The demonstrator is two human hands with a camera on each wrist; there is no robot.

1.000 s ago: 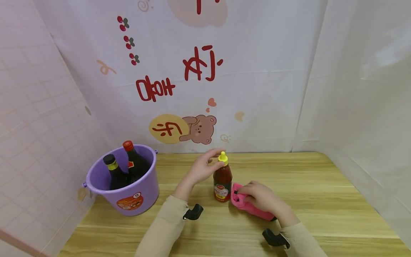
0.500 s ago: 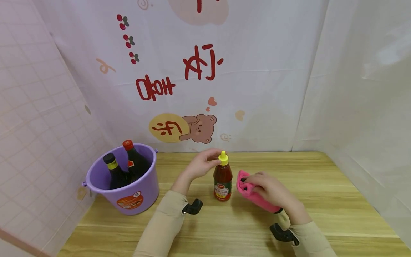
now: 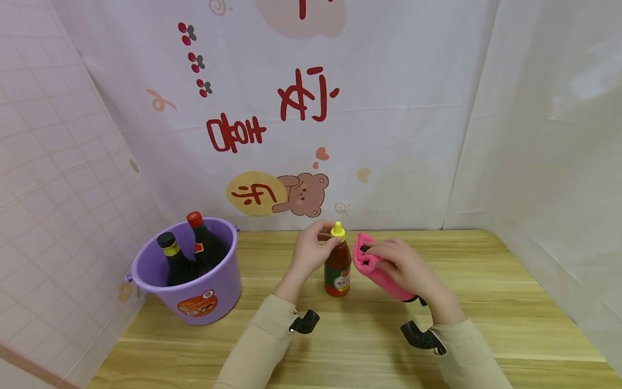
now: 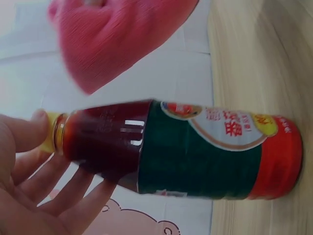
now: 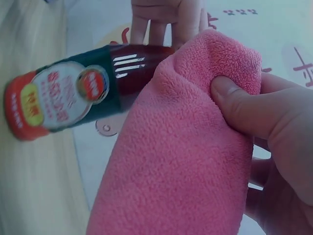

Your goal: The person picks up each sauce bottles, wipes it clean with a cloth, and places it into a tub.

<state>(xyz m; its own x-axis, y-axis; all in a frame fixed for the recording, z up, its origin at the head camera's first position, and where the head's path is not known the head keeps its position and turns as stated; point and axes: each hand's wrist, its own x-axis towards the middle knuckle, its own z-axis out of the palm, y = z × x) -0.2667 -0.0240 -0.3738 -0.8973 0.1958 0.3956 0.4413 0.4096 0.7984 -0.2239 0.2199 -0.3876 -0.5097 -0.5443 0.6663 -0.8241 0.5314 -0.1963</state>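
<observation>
A ketchup bottle (image 3: 337, 265) with a yellow nozzle cap and a green and red label stands near the middle of the wooden table. My left hand (image 3: 313, 249) pinches it at the cap and neck, thumb on the near side, fingers behind, as the left wrist view confirms. Whether its base touches the wood is hard to tell. Just right of the bottle, my right hand (image 3: 405, 266) grips a folded pink cloth (image 5: 181, 147), thumb pressed into its upper end. Small black pieces show at the cloth's folds. A gap separates cloth and bottle in the head view.
On the left of the table stands a purple bucket (image 3: 214, 297) holding two dark bottles, one with a red cap (image 3: 195, 219), the other with a black cap (image 3: 166, 239). A printed white curtain (image 3: 398, 108) hangs behind the wooden table (image 3: 510, 313).
The right hand has drawn the pink cloth off the bottle's lower side and raised it toward neck height. The bottle has turned, its label now facing right, and shifted slightly up in view.
</observation>
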